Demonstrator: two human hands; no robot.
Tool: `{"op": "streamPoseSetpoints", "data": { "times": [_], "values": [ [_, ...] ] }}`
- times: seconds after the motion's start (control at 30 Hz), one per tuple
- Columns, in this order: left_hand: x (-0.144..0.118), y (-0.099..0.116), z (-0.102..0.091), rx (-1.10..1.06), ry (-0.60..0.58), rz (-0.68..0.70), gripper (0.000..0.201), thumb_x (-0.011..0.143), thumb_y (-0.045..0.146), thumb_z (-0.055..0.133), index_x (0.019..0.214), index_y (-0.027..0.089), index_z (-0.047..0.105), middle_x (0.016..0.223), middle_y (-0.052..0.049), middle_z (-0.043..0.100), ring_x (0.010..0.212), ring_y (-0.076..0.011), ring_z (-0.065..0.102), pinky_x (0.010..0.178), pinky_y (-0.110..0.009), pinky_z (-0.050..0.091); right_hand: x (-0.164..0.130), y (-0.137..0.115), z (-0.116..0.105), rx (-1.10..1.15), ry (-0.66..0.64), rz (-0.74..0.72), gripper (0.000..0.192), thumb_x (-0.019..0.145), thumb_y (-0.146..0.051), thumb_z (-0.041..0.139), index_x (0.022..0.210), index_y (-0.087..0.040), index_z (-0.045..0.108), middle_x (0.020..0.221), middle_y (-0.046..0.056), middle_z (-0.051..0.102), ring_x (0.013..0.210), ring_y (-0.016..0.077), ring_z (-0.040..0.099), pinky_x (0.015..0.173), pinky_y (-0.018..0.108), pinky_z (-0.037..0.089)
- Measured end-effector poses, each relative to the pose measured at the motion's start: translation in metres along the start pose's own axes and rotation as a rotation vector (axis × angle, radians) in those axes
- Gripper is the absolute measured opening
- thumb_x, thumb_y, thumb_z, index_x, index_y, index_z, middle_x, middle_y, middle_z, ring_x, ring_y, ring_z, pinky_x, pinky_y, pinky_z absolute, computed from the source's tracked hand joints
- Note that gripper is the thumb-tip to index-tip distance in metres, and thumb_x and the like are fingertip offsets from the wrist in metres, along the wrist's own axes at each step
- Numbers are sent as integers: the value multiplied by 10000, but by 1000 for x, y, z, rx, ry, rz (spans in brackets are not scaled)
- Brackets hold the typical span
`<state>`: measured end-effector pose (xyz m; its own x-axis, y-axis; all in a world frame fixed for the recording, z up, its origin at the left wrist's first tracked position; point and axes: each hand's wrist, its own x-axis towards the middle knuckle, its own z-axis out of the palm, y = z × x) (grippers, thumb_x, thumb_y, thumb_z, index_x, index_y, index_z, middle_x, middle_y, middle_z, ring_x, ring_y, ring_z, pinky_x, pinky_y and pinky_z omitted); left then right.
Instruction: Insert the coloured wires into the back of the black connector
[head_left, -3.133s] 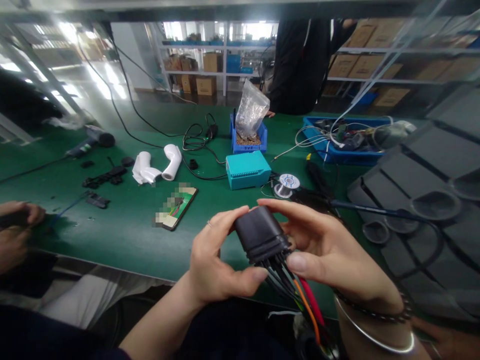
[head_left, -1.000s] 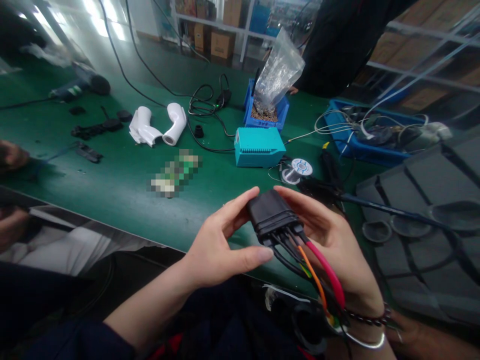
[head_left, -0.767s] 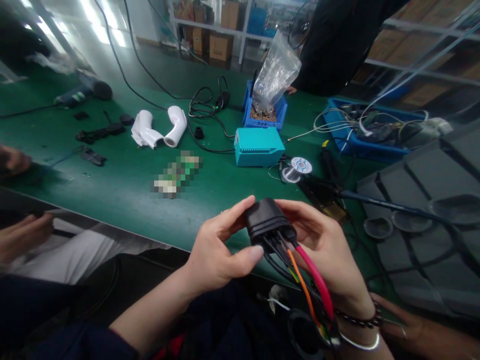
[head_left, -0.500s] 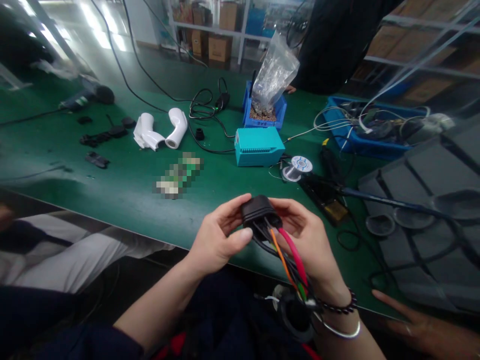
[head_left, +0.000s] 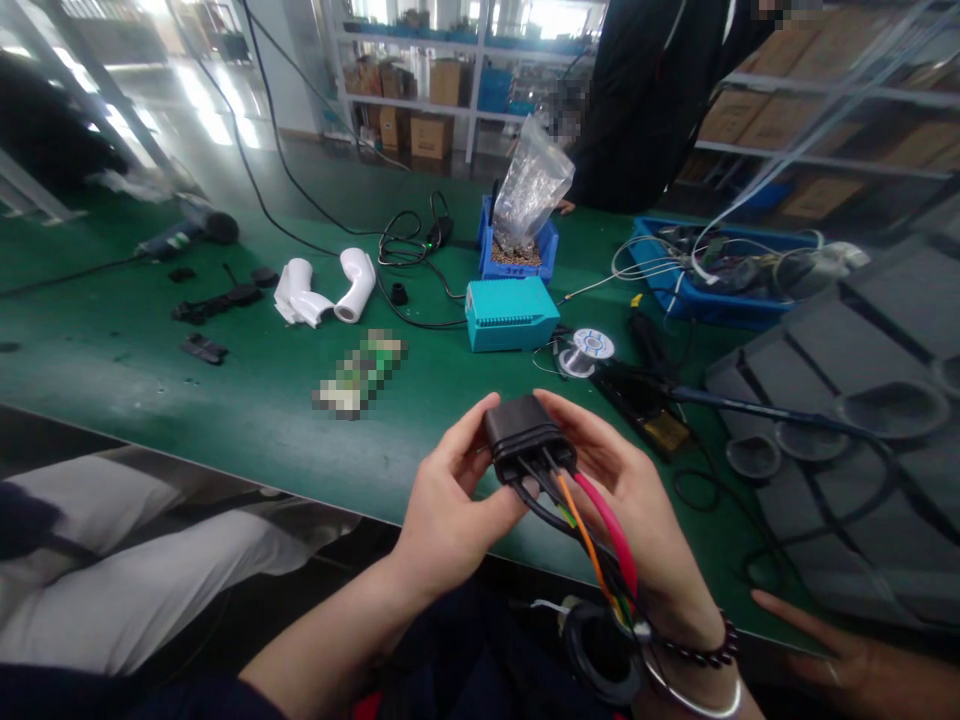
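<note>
A black plastic connector housing (head_left: 529,432) is held between both hands above the front edge of the bench. Fingers and thumb of my left hand (head_left: 457,500) close on its left side, the thumb beneath the wire end. On the other side, my right hand (head_left: 626,490) grips it, with some fingers hidden behind the housing and wires. Red, orange and black wires (head_left: 611,530) leave the housing's near face and run down to a black ring-shaped part (head_left: 600,650) near my right wrist.
Beyond my hands stand a teal box (head_left: 512,315), a solder spool (head_left: 587,352) and a blue bin (head_left: 517,262) of small parts. White curved shells (head_left: 300,290) lie left, near a pixelated green board (head_left: 360,375). Grey bins (head_left: 832,480) stand right; another person's hand (head_left: 840,640) is below them.
The housing has tilted, showing more of its top and wire end. Both hands sit slightly further right and lower in view, still around it. The camera view has tipped up a little.
</note>
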<state>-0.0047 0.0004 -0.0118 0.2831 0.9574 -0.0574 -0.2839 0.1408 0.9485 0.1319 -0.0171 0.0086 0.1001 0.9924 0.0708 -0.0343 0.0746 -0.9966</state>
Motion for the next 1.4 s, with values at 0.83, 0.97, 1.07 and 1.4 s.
{"op": "streamPoseSetpoints", "data": {
  "times": [0.83,0.97,1.07,1.4],
  "values": [
    [15,26,-41,81,-308,-130,532,649,227,699,1160,141,580,1131,-111,675,1061,-266,624,964,-410,461,8,-7,-2,-108,-198,103,357,660,-200,649,1011,-200,583,995,62,691,908,194,667,810,298,558],
    [7,30,-35,299,-245,27,466,733,207,578,1197,177,538,1236,-93,598,1141,-254,561,976,-383,453,19,-26,-12,-78,-420,161,438,731,-283,602,1156,-189,559,1111,70,671,1035,222,637,855,326,553],
    [4,27,-31,383,-175,118,468,756,203,530,1224,200,509,1229,-83,577,1163,-255,528,997,-381,431,31,-39,-6,-241,-419,144,382,683,-253,594,1058,-183,624,1050,62,697,1010,244,649,809,316,573],
    [16,-3,-24,561,11,233,599,775,234,434,1351,73,411,1273,-164,504,1196,-277,455,1078,-433,336,69,12,-11,-614,-405,-4,501,695,-536,543,1042,-188,640,1058,120,697,1008,318,648,790,315,582]
  ]
}}
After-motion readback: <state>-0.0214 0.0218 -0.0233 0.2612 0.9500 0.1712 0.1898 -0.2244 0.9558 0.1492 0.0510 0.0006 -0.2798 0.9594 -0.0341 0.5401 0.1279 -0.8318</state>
